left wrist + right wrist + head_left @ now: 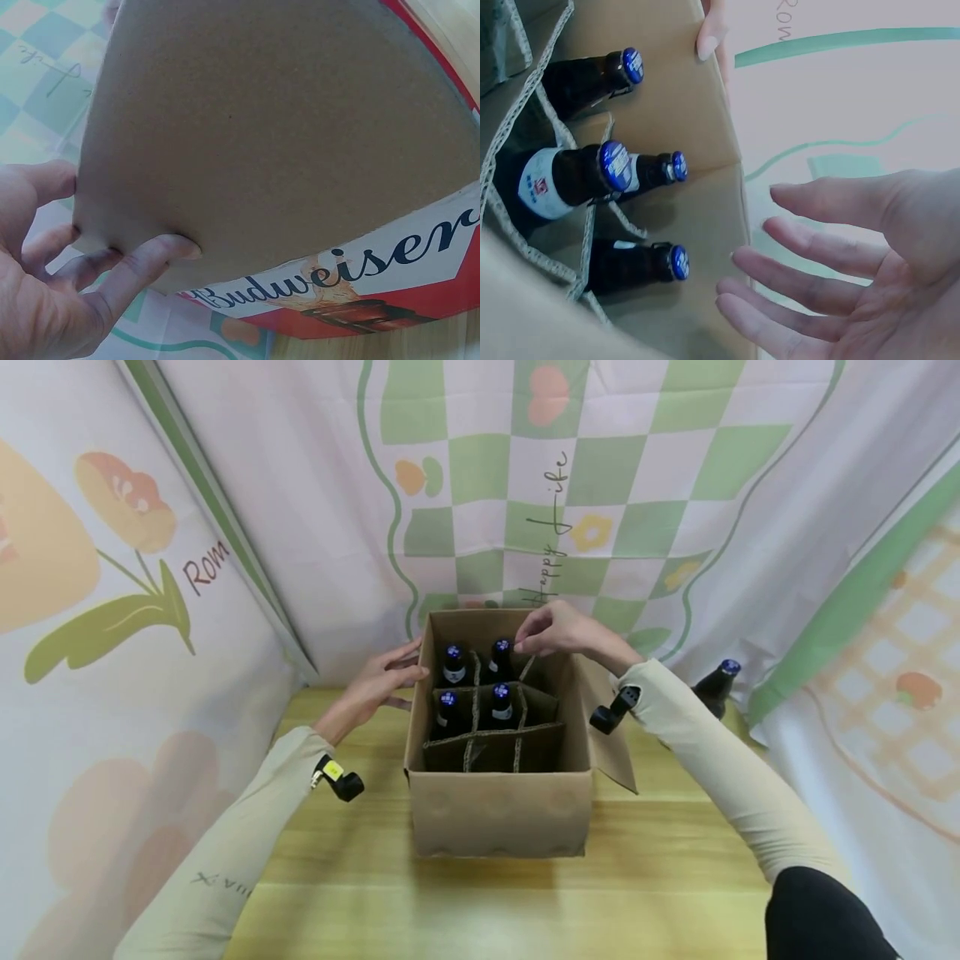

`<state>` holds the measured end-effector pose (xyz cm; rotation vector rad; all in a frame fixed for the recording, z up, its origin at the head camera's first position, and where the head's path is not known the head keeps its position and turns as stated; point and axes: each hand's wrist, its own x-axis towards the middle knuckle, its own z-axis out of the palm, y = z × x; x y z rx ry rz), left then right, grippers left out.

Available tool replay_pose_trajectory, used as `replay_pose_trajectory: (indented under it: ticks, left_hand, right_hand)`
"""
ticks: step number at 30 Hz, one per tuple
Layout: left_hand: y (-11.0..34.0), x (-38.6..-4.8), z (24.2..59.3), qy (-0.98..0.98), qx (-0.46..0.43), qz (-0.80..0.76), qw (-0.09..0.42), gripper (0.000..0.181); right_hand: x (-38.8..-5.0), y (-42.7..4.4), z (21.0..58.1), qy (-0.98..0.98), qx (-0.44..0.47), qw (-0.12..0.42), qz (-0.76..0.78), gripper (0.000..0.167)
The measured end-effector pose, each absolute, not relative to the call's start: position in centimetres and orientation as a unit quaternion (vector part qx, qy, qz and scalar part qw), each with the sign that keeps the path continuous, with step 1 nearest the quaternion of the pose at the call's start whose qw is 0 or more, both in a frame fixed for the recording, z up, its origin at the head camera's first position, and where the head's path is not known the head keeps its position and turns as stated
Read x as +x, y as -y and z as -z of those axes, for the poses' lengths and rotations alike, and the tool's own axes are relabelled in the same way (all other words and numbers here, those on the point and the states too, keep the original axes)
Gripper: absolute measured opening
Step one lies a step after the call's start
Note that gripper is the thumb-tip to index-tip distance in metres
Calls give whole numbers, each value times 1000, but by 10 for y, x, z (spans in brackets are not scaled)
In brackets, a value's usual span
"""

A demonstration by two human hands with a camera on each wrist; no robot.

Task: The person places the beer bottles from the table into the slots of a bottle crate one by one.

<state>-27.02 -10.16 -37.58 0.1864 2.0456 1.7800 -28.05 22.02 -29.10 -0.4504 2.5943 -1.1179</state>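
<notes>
A brown cardboard box (502, 814) stands on the table, its cardboard dividers (536, 739) forming cells. Several dark bottles (501, 706) with blue caps stand upright in some of the cells. My left hand (371, 685) holds the box's left side near the far corner; in the left wrist view, its fingers (161, 251) lie against the brown cardboard beside the Budweiser print. My right hand (558, 631) is above the far right part of the box, near a bottle cap (501, 646). The right wrist view shows its fingers loosely extended, holding nothing.
Another dark bottle (716, 687) stands on the wooden table (337, 860) to the right, partly hidden by my right sleeve. A flap (611, 752) sticks out from the box's right side. Printed curtains (480, 468) hang behind and at both sides.
</notes>
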Motion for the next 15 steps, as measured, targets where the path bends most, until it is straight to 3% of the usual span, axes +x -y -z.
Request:
replay_pose_trajectory:
  ticks: [15]
  left_hand:
    - [101,-270,376,-730,59,-648,210,74]
  right_hand:
    - [-271,-251,304,-861,-190,71,467,39]
